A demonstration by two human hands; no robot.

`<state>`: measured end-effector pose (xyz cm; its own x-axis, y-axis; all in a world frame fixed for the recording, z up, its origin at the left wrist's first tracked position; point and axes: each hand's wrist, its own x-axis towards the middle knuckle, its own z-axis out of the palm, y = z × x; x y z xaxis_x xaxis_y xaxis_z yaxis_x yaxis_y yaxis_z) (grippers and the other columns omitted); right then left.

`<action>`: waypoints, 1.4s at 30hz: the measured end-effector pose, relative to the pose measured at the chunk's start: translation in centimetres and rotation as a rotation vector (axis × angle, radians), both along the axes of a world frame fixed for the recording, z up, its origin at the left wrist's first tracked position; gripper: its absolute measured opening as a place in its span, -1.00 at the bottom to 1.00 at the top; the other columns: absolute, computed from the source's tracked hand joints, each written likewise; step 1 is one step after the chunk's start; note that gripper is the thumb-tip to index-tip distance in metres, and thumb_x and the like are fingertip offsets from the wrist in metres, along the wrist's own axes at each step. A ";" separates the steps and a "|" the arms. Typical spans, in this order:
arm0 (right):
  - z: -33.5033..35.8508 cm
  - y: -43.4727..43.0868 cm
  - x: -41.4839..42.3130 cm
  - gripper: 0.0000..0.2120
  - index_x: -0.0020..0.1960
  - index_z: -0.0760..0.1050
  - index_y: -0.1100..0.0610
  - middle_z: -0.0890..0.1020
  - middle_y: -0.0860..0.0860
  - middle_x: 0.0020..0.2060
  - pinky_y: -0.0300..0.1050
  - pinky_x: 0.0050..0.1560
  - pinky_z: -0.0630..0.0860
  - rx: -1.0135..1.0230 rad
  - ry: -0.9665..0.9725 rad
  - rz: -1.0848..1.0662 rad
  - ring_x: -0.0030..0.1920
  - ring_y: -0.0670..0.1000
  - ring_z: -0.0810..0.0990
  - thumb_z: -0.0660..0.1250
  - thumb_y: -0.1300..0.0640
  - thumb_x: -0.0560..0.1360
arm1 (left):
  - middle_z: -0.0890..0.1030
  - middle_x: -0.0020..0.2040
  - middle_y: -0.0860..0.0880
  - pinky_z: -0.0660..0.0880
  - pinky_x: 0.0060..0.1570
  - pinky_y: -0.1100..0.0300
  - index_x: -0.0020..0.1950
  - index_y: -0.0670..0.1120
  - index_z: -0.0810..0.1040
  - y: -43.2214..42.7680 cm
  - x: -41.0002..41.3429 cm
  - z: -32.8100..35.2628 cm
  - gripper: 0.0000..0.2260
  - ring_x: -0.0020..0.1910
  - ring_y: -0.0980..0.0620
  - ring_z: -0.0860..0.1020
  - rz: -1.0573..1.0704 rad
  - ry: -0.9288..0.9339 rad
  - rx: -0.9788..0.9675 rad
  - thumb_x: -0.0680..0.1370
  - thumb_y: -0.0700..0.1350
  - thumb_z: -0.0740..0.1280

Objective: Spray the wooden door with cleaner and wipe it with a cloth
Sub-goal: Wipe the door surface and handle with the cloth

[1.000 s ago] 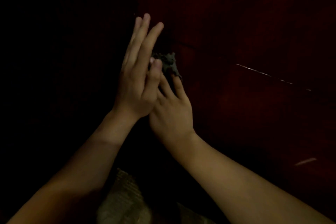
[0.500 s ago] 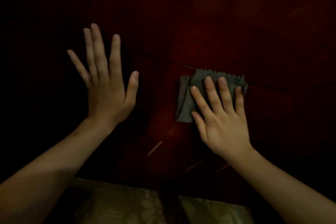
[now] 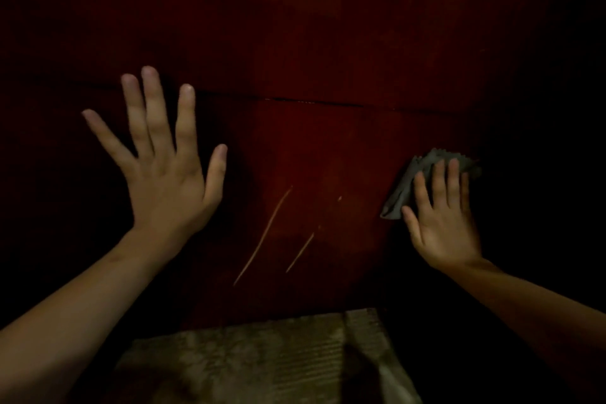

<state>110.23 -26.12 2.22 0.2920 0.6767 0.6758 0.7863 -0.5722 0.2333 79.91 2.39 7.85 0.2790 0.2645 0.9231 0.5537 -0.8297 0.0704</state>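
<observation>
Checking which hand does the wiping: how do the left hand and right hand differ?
The left hand holds nothing; the right hand presses a grey cloth to the door. The left hand's fingers splay wide; the right hand's lie closer together. Both are open, fingers up.

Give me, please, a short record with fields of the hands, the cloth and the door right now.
door: dark red wood, horizontal seam across it
scratches: two pale slanted lines below the seam
left hand: fingers spread, palm toward the door, holds nothing
cloth: grey, folded, zigzag edge
right hand: straight fingers press the cloth on the door
spray bottle: not in view
</observation>
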 end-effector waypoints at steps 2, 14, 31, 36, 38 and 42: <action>-0.9 0.2 0.1 -0.37 0.65 -0.27 0.11 -0.16 0.23 0.62 0.39 0.59 -0.09 0.009 0.031 0.014 0.63 0.28 -0.26 -0.20 -0.17 0.71 | 0.06 0.62 -0.44 -0.19 0.42 -0.48 0.66 -0.16 -0.01 0.0 0.2 -0.1 -0.39 0.61 -0.46 0.03 0.006 -0.036 -0.002 0.73 0.13 0.08; -1.0 8.4 -6.6 -0.29 0.66 -0.31 0.01 -0.38 0.15 0.61 0.37 0.52 -0.42 -0.057 -0.142 0.235 0.60 0.26 -0.41 0.01 -0.17 0.69 | 0.09 0.66 -0.26 0.01 0.44 -0.56 0.67 0.07 0.16 2.1 -3.9 -0.5 -0.50 0.65 -0.29 0.03 -0.015 0.033 0.015 0.73 0.09 0.09; 1.4 31.4 -36.3 -0.39 0.69 -0.16 0.02 -0.11 0.01 0.68 0.25 0.56 -0.35 -0.049 -0.264 0.432 0.67 0.05 -0.15 -0.03 -0.01 0.70 | 0.10 0.65 -0.35 -0.14 0.58 -0.28 0.63 -0.04 0.22 10.7 -17.1 -3.9 -0.48 0.66 -0.32 0.04 0.044 -0.193 -0.178 0.74 0.18 -0.08; 1.4 31.5 -35.8 -0.41 0.69 -0.16 0.01 -0.12 -0.03 0.68 0.16 0.60 -0.26 -0.134 -0.358 0.483 0.67 0.02 -0.16 -0.06 -0.01 0.71 | 0.11 0.63 -0.39 -0.21 0.56 -0.20 0.62 -0.02 0.18 10.2 -16.0 -3.9 -0.48 0.66 -0.27 0.03 0.029 -0.214 -0.168 0.73 0.19 -0.07; 1.3 29.7 -33.3 -0.40 0.69 -0.15 -0.01 -0.10 -0.03 0.68 0.15 0.61 -0.23 -0.179 -0.375 0.500 0.67 0.02 -0.15 -0.03 -0.01 0.71 | 0.11 0.62 -0.41 -0.16 0.54 -0.32 0.62 -0.02 0.19 9.4 -14.7 -3.9 -0.53 0.64 -0.34 0.05 0.027 -0.179 -0.147 0.74 0.12 0.00; -0.2 22.2 -23.8 -0.40 0.69 -0.04 -0.02 0.00 -0.01 0.68 0.14 0.60 -0.22 -0.193 -0.388 0.491 0.67 0.03 -0.07 0.08 0.00 0.71 | 0.11 0.63 -0.39 -0.09 0.51 -0.47 0.64 0.01 0.22 6.4 -11.2 -4.6 -0.55 0.63 -0.39 0.05 -0.014 -0.022 -0.112 0.74 0.02 0.15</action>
